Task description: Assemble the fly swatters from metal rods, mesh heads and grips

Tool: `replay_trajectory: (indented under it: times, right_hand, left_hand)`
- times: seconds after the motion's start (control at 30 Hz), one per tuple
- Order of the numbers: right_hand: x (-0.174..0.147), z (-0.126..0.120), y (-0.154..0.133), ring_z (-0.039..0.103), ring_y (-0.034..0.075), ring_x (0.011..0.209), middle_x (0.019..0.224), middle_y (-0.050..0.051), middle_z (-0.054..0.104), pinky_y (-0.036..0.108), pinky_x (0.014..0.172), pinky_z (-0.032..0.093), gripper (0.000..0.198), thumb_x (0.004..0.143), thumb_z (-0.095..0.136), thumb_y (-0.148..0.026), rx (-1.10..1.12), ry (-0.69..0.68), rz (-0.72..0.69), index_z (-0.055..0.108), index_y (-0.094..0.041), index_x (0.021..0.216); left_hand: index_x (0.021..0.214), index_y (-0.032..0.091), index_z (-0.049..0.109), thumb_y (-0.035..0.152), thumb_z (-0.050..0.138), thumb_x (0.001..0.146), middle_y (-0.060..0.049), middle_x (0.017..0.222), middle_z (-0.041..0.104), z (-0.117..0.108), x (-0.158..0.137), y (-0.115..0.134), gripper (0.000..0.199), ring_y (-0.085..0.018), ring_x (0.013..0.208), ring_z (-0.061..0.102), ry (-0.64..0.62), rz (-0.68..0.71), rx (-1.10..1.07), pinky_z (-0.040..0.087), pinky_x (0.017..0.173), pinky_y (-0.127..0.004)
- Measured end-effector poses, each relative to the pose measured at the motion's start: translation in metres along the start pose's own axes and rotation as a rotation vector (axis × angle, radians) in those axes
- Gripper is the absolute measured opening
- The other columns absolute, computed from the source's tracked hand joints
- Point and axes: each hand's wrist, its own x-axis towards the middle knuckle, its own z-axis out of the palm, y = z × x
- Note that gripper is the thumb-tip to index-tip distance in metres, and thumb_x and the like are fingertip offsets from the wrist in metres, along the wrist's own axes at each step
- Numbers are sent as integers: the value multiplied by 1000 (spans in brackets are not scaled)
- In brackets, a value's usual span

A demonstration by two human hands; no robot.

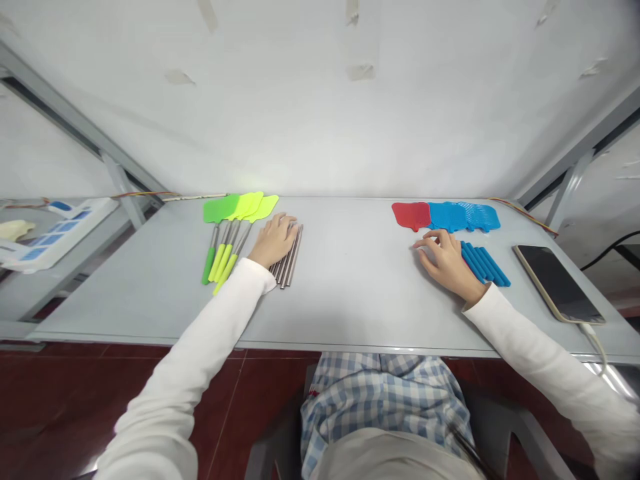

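Observation:
My left hand (274, 239) rests over a row of thin metal rods (292, 261), its fingers bent and lying across their upper ends. I cannot see a rod gripped in it. Just left of it lie assembled fly swatters with green (215, 211) and yellow (262, 209) heads, metal stems and coloured handles. On the right, my right hand (446, 264) hovers or rests beside several blue handles (485, 264), thumb and fingers apart. A bit of red shows beneath it. Above that hand lie a red swatter head (412, 215) and overlapping blue swatter heads (457, 217).
The grey table (345, 300) meets a white wall at the back. A phone (557, 283) with a plugged-in cable lies at the right. At the far left is a white and blue power strip (63, 235). Metal frame bars flank both sides.

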Motion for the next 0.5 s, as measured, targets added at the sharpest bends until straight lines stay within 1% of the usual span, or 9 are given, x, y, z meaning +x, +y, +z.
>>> replay_trajectory:
  times: [0.07,0.1,0.17,0.2,0.27,0.33,0.4,0.5]
  right_hand:
    - [0,0,1,52,28,103,114,12,54,42,83,38,25,95,45,-28,-2,1,11,65,-21,109]
    - [0,0,1,52,28,103,114,12,54,42,83,38,25,95,44,-28,-3,1,16,65,-21,109]
    - [0,0,2,52,28,103,115,12,54,42,83,38,26,95,44,-29,-2,2,19,65,-21,108]
    - [0,0,2,51,28,103,115,13,54,42,83,38,26,95,44,-29,1,1,17,65,-21,108]
    - [0,0,1,51,28,103,115,13,54,43,84,38,26,95,44,-29,12,-3,13,65,-21,108]
    - [0,0,0,51,28,103,115,13,54,43,84,38,27,95,43,-29,24,-7,15,65,-21,108]
    - [1,-1,0,51,29,102,115,13,54,44,83,38,27,95,43,-29,29,-7,28,65,-22,108]
    - [1,-2,1,51,30,103,115,13,54,45,83,39,27,94,43,-29,33,-7,52,66,-22,107]
  left_hand:
    - [137,16,48,32,31,95,-17,145,45,-4,-8,-12,48,-32,137,40,78,-32,20,33,112,-51]
    - [136,12,48,28,34,92,-20,142,47,-6,-13,-19,49,-34,136,41,127,-85,53,33,112,-52]
    - [131,4,50,23,40,86,-27,134,51,-8,-23,-32,49,-40,130,45,204,-248,135,36,107,-57]
    - [127,2,52,22,41,84,-30,131,52,-9,-27,-38,49,-42,128,46,217,-327,170,38,104,-59]
    - [123,1,54,24,41,84,-31,128,53,-10,-32,-46,47,-44,124,49,190,-415,211,42,99,-59]
    - [122,3,56,25,41,84,-30,125,56,-12,-33,-50,46,-43,122,52,132,-421,207,44,98,-56]
    - [120,7,59,24,43,82,-26,119,61,-17,-30,-50,45,-40,120,55,93,-416,158,45,99,-53]
    - [117,11,62,24,47,79,-19,105,68,-30,-27,-41,43,-36,115,59,64,-427,27,45,102,-50]
